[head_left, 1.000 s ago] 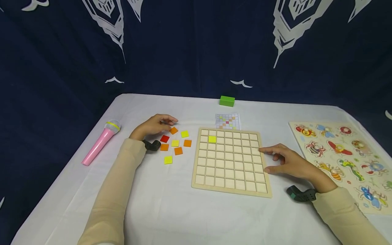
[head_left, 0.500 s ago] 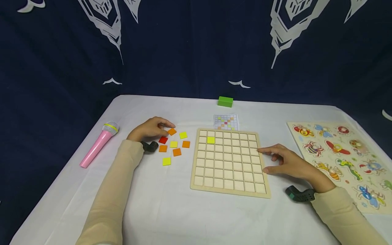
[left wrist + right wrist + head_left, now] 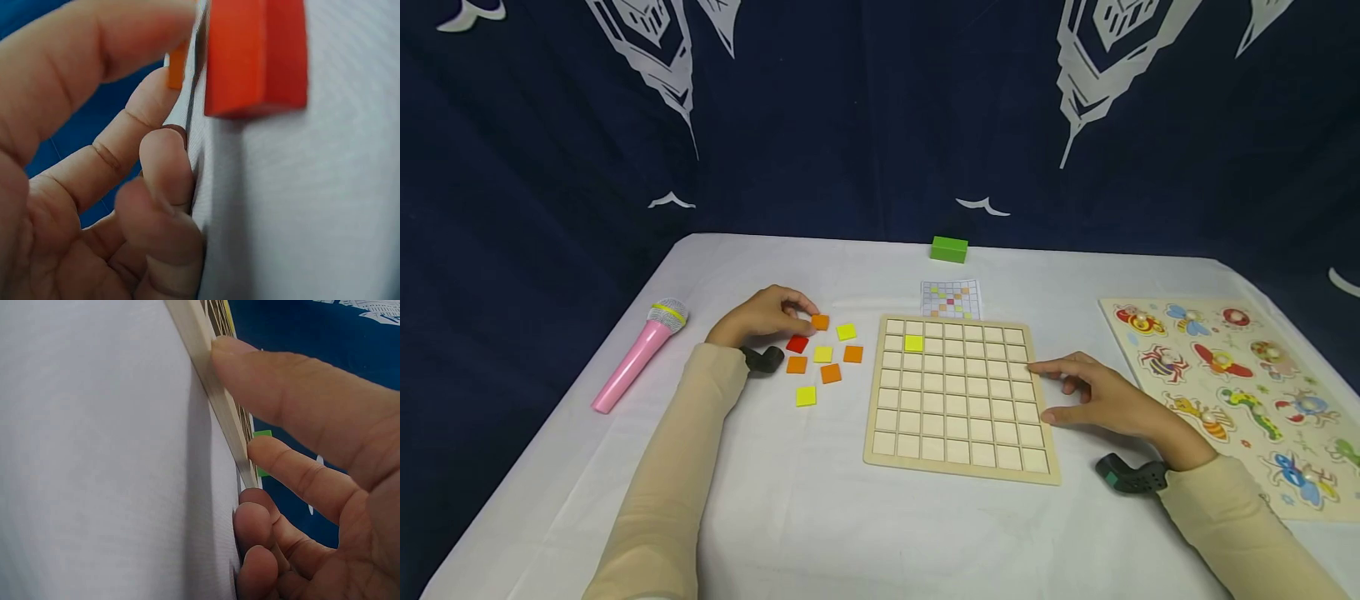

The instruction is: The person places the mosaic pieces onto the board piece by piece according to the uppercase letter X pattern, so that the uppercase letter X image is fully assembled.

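Note:
My left hand (image 3: 766, 313) is at the far edge of a group of loose square tiles. Its thumb and index finger pinch an orange tile (image 3: 821, 322), which also shows between the fingertips in the left wrist view. Just below this hand lies a red tile (image 3: 797, 343), large and near in the left wrist view. My right hand (image 3: 1101, 397) rests beside a wooden grid board (image 3: 962, 471), thumb and index fingertips touching its right edge. One yellow tile (image 3: 913, 343) sits in a cell of the board's second row, towards the left.
Several yellow and orange tiles (image 3: 823, 355) lie left of the board. Behind it are a printed pattern card (image 3: 951, 299) and a green block (image 3: 949, 249). A pink toy microphone (image 3: 638, 358) lies far left; an insect puzzle board (image 3: 1213, 367) lies right.
My left hand has come down a little onto the orange tile, and its fingers have closed in on it. That tile has turned slightly. The right hand stays at the board's edge.

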Motion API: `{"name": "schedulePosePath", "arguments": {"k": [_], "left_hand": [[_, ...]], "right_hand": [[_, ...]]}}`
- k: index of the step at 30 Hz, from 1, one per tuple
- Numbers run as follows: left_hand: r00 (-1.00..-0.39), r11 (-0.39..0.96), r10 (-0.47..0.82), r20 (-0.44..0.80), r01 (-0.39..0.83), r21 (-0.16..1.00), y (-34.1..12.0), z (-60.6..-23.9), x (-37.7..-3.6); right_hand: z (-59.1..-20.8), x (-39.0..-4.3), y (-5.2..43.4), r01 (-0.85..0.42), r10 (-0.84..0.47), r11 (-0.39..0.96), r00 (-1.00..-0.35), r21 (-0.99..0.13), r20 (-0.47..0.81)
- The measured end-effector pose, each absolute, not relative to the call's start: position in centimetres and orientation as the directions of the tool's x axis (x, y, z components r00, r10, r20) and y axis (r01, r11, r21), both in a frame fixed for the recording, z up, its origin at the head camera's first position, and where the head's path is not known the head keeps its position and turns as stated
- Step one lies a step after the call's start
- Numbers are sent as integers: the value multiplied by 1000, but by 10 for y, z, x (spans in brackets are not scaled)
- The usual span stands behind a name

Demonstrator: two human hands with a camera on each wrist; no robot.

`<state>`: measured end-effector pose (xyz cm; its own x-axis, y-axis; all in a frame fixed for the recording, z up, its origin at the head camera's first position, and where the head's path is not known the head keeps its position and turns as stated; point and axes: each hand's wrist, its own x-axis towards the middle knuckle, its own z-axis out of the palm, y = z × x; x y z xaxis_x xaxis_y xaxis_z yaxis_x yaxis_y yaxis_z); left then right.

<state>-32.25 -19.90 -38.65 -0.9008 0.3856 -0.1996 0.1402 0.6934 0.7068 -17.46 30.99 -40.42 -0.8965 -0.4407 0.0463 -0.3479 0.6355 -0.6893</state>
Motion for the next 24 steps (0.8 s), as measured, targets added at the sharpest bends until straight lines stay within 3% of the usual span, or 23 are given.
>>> {"name": "schedulePosePath", "arguments": {"k": [13, 24], "left_hand": [[-928, 608, 346, -141, 107, 787, -198, -385, -321], [-932, 591, 362, -37, 198, 782, -184, -373, -317]], "right_hand": [[-404, -175, 310, -338, -436, 635, -899, -694, 39], [-404, -175, 310, -337, -437, 636, -899, -694, 37]]}}
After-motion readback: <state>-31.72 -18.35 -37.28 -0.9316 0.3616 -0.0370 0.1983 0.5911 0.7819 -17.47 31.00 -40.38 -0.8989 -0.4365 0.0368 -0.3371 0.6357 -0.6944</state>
